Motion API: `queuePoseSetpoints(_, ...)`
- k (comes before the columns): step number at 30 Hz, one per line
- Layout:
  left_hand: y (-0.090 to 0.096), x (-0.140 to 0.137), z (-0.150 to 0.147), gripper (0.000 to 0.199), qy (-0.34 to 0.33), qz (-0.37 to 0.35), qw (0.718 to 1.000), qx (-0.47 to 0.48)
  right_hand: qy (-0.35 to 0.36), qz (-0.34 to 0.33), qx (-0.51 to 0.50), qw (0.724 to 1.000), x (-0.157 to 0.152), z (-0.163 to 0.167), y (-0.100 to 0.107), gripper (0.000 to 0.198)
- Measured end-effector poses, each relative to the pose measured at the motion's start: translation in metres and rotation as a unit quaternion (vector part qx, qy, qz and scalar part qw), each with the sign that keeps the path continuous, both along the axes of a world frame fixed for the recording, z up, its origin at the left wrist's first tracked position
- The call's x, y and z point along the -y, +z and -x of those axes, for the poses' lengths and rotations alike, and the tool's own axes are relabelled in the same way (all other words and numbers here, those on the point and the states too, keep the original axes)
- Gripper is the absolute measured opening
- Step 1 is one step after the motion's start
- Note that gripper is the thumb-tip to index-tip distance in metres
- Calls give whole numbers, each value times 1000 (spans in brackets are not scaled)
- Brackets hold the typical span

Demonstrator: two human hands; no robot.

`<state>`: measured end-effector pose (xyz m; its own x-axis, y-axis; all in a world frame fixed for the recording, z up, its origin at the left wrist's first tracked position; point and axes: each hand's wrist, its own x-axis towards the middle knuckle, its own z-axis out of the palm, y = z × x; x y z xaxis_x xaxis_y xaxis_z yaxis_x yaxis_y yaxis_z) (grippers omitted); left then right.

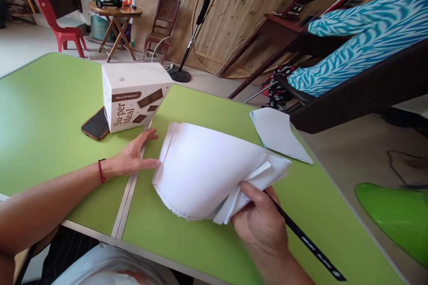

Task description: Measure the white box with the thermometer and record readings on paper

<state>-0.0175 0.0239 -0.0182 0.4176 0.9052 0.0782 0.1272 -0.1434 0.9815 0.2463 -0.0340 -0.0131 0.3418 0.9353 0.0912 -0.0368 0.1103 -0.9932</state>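
My right hand (259, 218) grips the right end of a bunch of white paper sheets (210, 169), thumb on top. The sheets curve, and their right end is folded and crumpled. A long thin black stick with white lettering (309, 240) runs from under my right hand toward the lower right; whether the fingers hold it too is hidden. My left hand (135, 153) is open at the left end of the sheets, fingers spread. Its thumb tip is at the paper's left edge; I cannot tell if it presses there.
A white NutriMotion box (133, 98) stands on the green table (50, 98), beside a phone (96, 124). More white paper (279, 133) lies near the right edge. A green chair (394, 218) is at right. A person's patterned trouser legs (368, 31) rest on a dark seat beyond.
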Motion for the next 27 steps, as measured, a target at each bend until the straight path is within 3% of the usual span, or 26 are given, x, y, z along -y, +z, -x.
queuePoseSetpoints(3, 4, 3, -1, 51, -87, 41, 995, 34, -15, 25, -22, 999, -1, -6, -3, 44)
queuePoseSetpoints(5, 6, 5, -2, 46, -74, 47, 996, 35, -23, 26, -37, 999, -2, -10, -5, 47)
queuePoseSetpoints(8, 6, 7, -1, 56, -58, 80, 995, 10, -26, 17, -49, 998, -1, -14, -5, 48)
queuePoseSetpoints(12, 3, 8, 0, 80, -131, 208, 967, 64, -26, -1, -60, 998, 3, -16, 0, 48)
queuePoseSetpoints(15, 3, 9, -3, 76, -138, 232, 956, 114, 34, -16, -22, 999, 4, -20, 0, 46)
queuePoseSetpoints(21, 12, 4, -7, 40, -44, 158, 968, 192, 106, 1, 35, 994, 2, -39, -6, 51)
queuePoseSetpoints(24, 13, 1, -5, 39, 9, 137, 970, 199, 157, 19, 53, 986, -2, -39, 0, 64)
queuePoseSetpoints(27, 12, -1, -3, 41, 27, 150, 970, 189, 194, 21, 48, 980, -8, -29, 7, 60)
